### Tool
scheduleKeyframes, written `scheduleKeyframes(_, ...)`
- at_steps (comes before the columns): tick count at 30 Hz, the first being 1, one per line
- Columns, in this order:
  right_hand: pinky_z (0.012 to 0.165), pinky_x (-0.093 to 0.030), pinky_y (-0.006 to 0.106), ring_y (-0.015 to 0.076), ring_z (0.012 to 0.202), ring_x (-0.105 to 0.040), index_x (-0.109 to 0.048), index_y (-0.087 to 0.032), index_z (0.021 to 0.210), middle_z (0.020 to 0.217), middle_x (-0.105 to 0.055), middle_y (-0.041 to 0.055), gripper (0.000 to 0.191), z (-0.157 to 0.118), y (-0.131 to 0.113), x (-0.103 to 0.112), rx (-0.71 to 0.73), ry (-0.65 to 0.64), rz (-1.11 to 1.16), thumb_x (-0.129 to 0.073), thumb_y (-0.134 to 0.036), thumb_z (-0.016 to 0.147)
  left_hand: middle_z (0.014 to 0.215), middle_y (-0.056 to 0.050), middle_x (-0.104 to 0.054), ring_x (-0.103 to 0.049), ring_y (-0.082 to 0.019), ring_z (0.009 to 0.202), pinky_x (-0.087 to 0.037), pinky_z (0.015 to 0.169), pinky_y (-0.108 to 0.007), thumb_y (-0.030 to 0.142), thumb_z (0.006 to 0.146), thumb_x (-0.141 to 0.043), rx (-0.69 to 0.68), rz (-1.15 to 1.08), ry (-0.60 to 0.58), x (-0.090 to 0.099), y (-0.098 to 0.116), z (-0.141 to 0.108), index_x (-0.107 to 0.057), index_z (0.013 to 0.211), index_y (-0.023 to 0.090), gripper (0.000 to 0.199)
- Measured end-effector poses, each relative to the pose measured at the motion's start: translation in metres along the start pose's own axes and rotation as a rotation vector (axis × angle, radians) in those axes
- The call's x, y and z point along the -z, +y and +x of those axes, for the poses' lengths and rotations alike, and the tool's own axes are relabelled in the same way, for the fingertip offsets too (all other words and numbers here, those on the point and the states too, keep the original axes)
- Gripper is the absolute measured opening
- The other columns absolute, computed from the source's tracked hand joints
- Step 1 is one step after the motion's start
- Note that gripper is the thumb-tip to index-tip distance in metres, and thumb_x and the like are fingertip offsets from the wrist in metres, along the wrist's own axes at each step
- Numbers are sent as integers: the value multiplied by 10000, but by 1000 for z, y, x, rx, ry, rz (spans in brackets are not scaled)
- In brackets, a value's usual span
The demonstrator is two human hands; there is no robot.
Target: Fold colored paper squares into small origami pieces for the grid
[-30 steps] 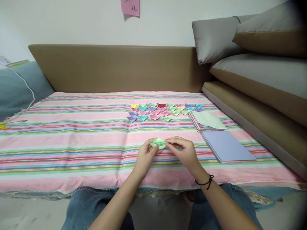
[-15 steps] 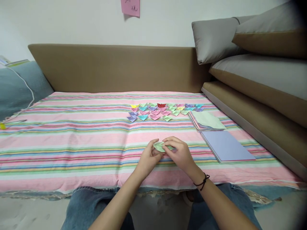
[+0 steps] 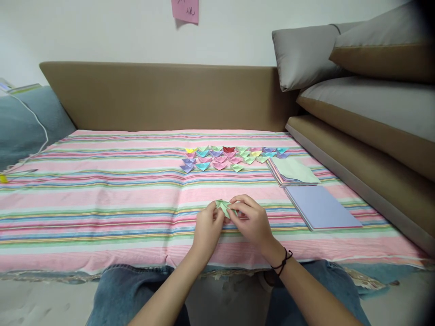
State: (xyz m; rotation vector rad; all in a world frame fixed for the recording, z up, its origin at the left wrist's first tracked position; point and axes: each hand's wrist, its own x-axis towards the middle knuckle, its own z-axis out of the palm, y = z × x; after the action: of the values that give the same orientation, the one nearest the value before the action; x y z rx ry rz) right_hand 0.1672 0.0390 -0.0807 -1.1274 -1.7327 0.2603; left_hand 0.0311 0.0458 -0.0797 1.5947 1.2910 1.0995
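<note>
Between my two hands is a small light-green folded paper boat [image 3: 223, 207], partly covered by my fingers. My left hand [image 3: 209, 226] pinches its left side and lower edge. On its right side, my right hand [image 3: 252, 218] grips it between thumb and fingertips; a black cord bracelet circles that wrist. Farther back, several finished folded paper boats in many colours stand in rows, among them a dark red boat [image 3: 229, 149], a yellow boat [image 3: 190, 150] and a light-green boat [image 3: 237, 167] in the nearest row.
To the right lie a stack of pale green paper [image 3: 295, 170] and a stack of lilac paper [image 3: 324, 208]. Grey and brown cushions [image 3: 370, 99] pile up at the right. Scissors [image 3: 23, 172] lie far left on the striped cloth [image 3: 102, 194]. A brown backrest [image 3: 170, 97] closes the rear.
The green paper has been turned and shifted slightly left, showing more of its folds. My left fingers have closed in on its lower edge, and my right hand has moved slightly left.
</note>
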Motion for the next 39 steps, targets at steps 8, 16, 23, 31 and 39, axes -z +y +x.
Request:
scheduleKeyframes(8, 661, -497, 288, 184, 800, -603, -645, -221, 797, 886, -622, 66, 170, -3, -5, -5, 31, -9, -26, -502, -130, 815, 487, 29, -498, -456, -127, 458, -279, 483, -225, 247, 831, -462, -77, 117, 93, -1, -1, -2, -572, 665, 198, 205)
scheduleKeyframes(16, 644, -473, 288, 192, 788, -595, -612, -205, 713, 833, -621, 55, 125, 5, 6, 3, -113, 7, 46, -543, -112, 763, 1026, -65, -620, -619, -173, 784, -510, 608, -261, 285, 762, -574, 91, -363, -69, 5, 1, 8, -556, 1127, 194, 376)
scheduleKeyframes(23, 784, -477, 343, 222, 917, -589, -641, -209, 716, 903, -617, 75, 102, 10, 9, 10, -89, -45, 175, -571, -150, 763, 799, -56, -686, -645, -199, 722, -537, 709, -326, 308, 656, -718, 100, -504, -199, 13, 1, 15, -681, 826, 158, 230)
scheduleKeyframes(31, 757, -488, 334, 220, 908, -604, -676, -211, 701, 913, -621, 82, 93, 9, 8, 10, -100, -28, 209, -616, -168, 757, 743, -44, -707, -653, -203, 719, -529, 709, -301, 277, 625, -750, 67, -453, -154, 14, 0, 15, -720, 740, 165, 163)
scheduleKeyframes(39, 770, -485, 334, 221, 912, -608, -659, -207, 638, 906, -625, 80, 145, 9, 3, 13, -67, -36, 218, -605, -152, 760, 705, -40, -706, -658, -198, 683, -536, 667, -283, 270, 636, -749, 24, -387, -169, 16, -1, 15, -733, 732, 181, 133)
